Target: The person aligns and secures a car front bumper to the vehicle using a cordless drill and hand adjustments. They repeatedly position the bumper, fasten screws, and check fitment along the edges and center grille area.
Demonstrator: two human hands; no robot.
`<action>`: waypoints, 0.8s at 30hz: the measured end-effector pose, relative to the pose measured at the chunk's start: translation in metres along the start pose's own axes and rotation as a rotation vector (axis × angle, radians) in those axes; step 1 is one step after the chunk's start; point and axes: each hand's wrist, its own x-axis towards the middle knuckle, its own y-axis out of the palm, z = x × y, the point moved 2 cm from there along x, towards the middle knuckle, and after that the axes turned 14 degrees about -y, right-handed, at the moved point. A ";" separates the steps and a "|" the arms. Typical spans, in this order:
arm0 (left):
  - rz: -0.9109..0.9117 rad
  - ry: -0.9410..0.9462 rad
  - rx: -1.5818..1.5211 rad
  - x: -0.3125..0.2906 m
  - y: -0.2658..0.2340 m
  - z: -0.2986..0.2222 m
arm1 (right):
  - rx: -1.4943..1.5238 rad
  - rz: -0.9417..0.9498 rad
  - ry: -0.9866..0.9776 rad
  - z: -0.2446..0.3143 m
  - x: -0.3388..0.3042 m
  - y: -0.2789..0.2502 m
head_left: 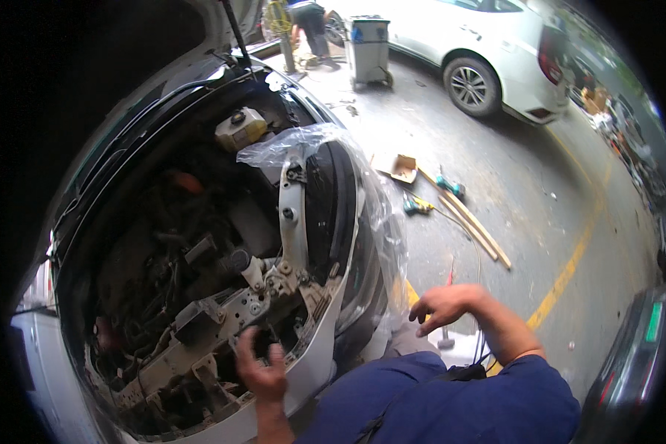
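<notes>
From the head view: the left hand (261,368) is down inside the open engine bay (170,266), fingers curled around a dark part at the front crossmember (200,340); what exactly it grips I cannot tell, it is too dark there. The right hand (440,305) hangs free outside the bay, just beyond the headlight (333,214), fingers spread loosely, holding nothing. That headlight is wrapped in clear plastic film (377,214) and sits at the bay's right corner, above the white bumper (311,370). At the rear of the bay, a yellowish fluid tank (240,127). On the ground right of the bay: wooden sticks (470,222), a teal drill (449,186), a cardboard box (401,167). Farther off, a white car (488,52), a grey cart (368,46), and another person (309,26) bending over.
</notes>
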 end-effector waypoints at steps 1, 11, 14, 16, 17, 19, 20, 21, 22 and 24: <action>0.078 0.016 -0.098 0.000 0.029 -0.019 | 0.022 -0.168 -0.306 0.006 -0.018 -0.038; 0.456 0.288 0.413 0.021 0.268 -0.156 | -0.588 -1.128 -0.435 -0.035 0.176 -0.361; 0.615 -0.105 0.440 0.013 0.276 -0.122 | -0.344 -1.506 -0.407 -0.126 0.195 -0.412; 0.503 -0.115 0.335 0.005 0.270 -0.125 | 0.310 -1.590 -0.308 -0.199 0.187 -0.426; 0.441 -0.099 0.270 -0.001 0.271 -0.127 | 0.768 -1.458 -0.242 -0.233 0.195 -0.423; 0.422 -0.126 0.267 -0.002 0.283 -0.138 | 1.017 -1.164 -0.094 -0.287 0.206 -0.405; 0.409 -0.069 0.253 0.009 0.299 -0.145 | 1.084 -1.047 -0.103 -0.339 0.200 -0.421; 0.400 -0.189 0.314 -0.002 0.291 -0.139 | 0.928 -1.081 -0.012 -0.296 0.220 -0.381; 0.395 -0.290 0.352 -0.011 0.285 -0.138 | 0.748 -1.134 0.068 -0.244 0.211 -0.349; 0.418 -0.294 0.344 -0.001 0.297 -0.149 | 0.726 -1.168 0.137 -0.293 0.193 -0.384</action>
